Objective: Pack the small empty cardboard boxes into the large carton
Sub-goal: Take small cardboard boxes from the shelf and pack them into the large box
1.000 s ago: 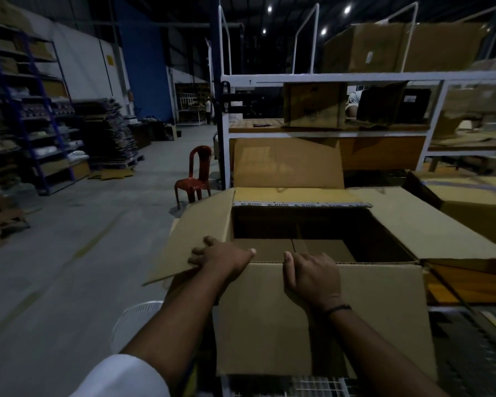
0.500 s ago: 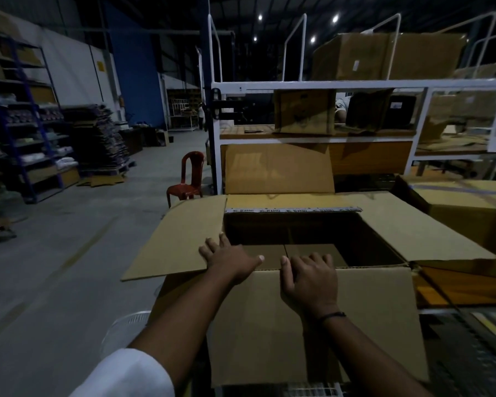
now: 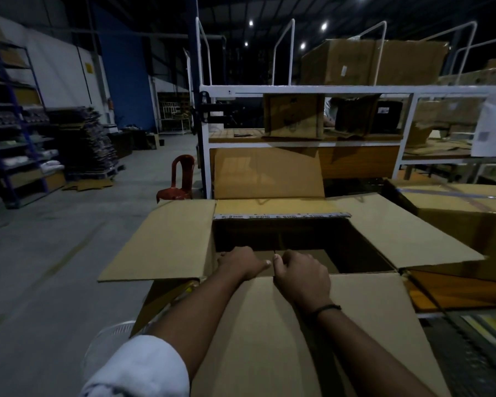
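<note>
The large carton (image 3: 370, 230) stands open right in front of me, its four flaps spread outward and its dark inside showing only the bottom flaps. My left hand (image 3: 239, 263) and my right hand (image 3: 301, 275) sit side by side on the top edge of the carton's near wall. Both have fingers curled over that edge into the carton, thumbs toward each other. The near flap (image 3: 269, 339) hangs down under my forearms. No small box shows inside the carton.
A white metal rack (image 3: 298, 90) with cardboard boxes (image 3: 294, 116) stands behind the carton. A taped brown box (image 3: 464, 207) sits at the right. A red plastic chair (image 3: 178, 181) and blue shelving (image 3: 17, 133) are to the left across grey floor.
Both hands slid forward from lying flat on the near flap and now curl over the carton's near edge. The left flap has swung down flatter.
</note>
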### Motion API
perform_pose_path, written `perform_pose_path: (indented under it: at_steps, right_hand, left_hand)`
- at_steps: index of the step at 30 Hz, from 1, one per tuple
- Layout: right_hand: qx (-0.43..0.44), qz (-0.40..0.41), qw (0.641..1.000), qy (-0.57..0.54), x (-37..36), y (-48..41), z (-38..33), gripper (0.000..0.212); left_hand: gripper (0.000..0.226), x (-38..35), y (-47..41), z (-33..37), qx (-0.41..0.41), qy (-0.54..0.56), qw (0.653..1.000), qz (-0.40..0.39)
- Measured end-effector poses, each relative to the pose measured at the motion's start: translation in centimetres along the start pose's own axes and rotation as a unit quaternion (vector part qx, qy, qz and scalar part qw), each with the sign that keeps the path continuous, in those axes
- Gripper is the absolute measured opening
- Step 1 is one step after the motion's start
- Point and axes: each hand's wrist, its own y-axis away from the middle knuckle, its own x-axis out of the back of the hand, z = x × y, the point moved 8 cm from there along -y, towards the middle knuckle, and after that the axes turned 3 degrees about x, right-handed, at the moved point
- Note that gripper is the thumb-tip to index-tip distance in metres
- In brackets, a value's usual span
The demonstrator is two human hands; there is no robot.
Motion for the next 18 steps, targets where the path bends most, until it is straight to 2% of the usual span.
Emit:
perform_pose_path:
  at_steps: [10,18]
  right_hand:
    - [-0.023,-0.039,0.998,-0.032,-1.5,-5.4,2.4,0.027]
    - [-0.048,-0.072,0.996,0.003,-3.1,-9.9,5.3,0.024]
  left_hand:
    - [0.072,-0.9,-3.1,-0.7,0.021,-0.012,1.0,0.018]
    - [0.046,0.4,-5.5,0.8,0.008,0.032,0.998,0.046]
